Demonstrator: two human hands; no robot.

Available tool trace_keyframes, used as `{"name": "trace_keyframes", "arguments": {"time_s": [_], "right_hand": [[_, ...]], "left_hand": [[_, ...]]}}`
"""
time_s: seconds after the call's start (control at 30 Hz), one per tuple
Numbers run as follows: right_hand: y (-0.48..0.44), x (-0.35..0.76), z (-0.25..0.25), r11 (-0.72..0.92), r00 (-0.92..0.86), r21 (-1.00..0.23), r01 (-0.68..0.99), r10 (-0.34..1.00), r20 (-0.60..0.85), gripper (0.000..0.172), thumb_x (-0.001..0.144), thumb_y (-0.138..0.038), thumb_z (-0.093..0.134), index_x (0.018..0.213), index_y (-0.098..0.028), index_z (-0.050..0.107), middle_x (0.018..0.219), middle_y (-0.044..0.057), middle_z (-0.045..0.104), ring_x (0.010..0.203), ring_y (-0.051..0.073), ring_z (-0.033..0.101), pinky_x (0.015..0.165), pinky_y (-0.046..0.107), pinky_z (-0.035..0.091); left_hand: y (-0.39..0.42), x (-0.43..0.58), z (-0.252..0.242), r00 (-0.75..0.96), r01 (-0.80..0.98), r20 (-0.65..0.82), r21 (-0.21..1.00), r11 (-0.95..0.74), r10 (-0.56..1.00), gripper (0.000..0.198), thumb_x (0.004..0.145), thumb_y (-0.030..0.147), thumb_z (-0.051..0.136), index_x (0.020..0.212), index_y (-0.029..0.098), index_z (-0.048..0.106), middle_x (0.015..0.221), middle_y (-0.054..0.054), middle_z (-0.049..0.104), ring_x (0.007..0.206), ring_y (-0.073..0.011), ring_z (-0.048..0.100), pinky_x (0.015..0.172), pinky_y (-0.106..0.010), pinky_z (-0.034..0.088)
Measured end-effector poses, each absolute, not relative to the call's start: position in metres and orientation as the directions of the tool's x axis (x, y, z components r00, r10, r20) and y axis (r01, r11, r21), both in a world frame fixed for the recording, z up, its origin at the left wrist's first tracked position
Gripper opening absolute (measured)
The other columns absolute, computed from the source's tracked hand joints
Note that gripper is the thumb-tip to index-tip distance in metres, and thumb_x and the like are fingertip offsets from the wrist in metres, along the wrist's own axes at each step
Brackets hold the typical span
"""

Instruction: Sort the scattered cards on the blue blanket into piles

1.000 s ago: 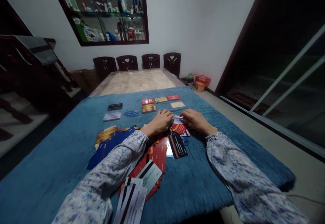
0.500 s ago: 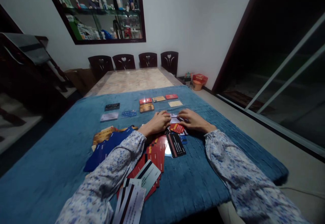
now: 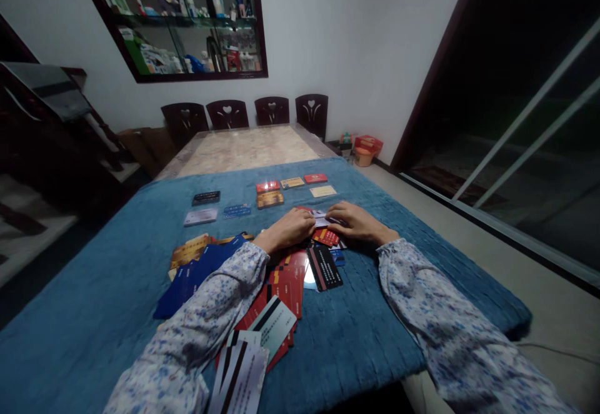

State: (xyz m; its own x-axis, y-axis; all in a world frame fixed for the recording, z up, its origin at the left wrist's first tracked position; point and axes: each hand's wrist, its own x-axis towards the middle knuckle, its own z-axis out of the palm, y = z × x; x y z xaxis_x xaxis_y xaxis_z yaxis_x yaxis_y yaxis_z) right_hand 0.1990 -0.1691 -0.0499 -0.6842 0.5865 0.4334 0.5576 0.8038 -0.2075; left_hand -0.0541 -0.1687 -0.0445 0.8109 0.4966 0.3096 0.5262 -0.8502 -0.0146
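Note:
My left hand (image 3: 291, 226) and my right hand (image 3: 359, 221) meet over the middle of the blue cloth, fingers curled in on opposite edges of a pale lilac card (image 3: 320, 219). Just below them lie red cards (image 3: 327, 236), a black card (image 3: 324, 268) with a brown stripe and a blue card (image 3: 338, 256). Under and beside my left forearm spread red cards (image 3: 281, 292), dark blue cards (image 3: 199, 273) and gold cards (image 3: 190, 252). White cards with black stripes (image 3: 241, 373) lie at the near edge. My left fingertips are partly hidden.
Beyond my hands lie small piles: a black card (image 3: 206, 197), a lilac card (image 3: 200, 216), blue cards (image 3: 237, 211), gold cards (image 3: 270, 199) and a cream card (image 3: 323, 191). The blue cloth (image 3: 375, 326) covers the near part of a marble table (image 3: 253, 145). Chairs (image 3: 312, 114) stand behind.
My left hand has shifted slightly left and lower, its fingers flatter against the card. My right hand stays almost in place. The view has tilted a little.

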Motion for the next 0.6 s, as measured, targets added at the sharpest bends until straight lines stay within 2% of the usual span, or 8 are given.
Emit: {"name": "trace_keyframes", "arguments": {"time_s": [0.13,0.27,0.37,0.6], "right_hand": [[-0.170,0.199,-0.046,0.824,-0.699,-0.191,0.533,0.556,0.450,0.022,0.097,-0.034,0.063,0.106,-0.022,0.079,0.105,0.012,0.077,0.095,0.024,0.068,0.084,0.039,0.057],[-0.168,0.197,-0.047,0.836,-0.686,-0.170,0.522,0.530,0.498,0.025,0.100,-0.034,0.058,0.101,-0.022,0.080,0.097,0.011,0.078,0.088,0.022,0.068,0.078,0.037,0.057],[-0.165,0.196,-0.051,0.841,-0.666,-0.132,0.526,0.503,0.550,0.026,0.101,-0.031,0.056,0.095,-0.023,0.080,0.093,0.009,0.079,0.084,0.021,0.068,0.075,0.036,0.058],[-0.163,0.192,-0.057,0.845,-0.625,-0.058,0.532,0.438,0.646,0.029,0.102,-0.025,0.051,0.088,-0.022,0.076,0.086,0.008,0.077,0.078,0.019,0.065,0.071,0.033,0.056]], "left_hand": [[-0.170,-0.053,-0.043,0.854,0.498,0.249,-0.139,-0.856,0.457,0.021,0.100,0.013,0.051,0.091,0.013,0.070,0.093,-0.010,0.075,0.085,-0.0177,0.069,0.083,-0.030,0.051],[-0.176,-0.055,-0.039,0.873,0.472,0.270,-0.257,-0.844,0.406,0.015,0.101,0.013,0.051,0.101,0.012,0.066,0.091,-0.009,0.073,0.085,-0.0193,0.069,0.084,-0.032,0.052],[-0.179,-0.056,-0.037,0.886,0.445,0.296,-0.324,-0.835,0.357,0.018,0.103,0.013,0.047,0.108,0.011,0.064,0.092,-0.010,0.073,0.086,-0.0200,0.069,0.085,-0.033,0.053],[-0.178,-0.060,-0.041,0.881,0.428,0.376,-0.373,-0.823,0.287,0.031,0.104,0.012,0.040,0.130,0.007,0.056,0.094,-0.012,0.072,0.087,-0.0218,0.070,0.084,-0.036,0.055]]}}
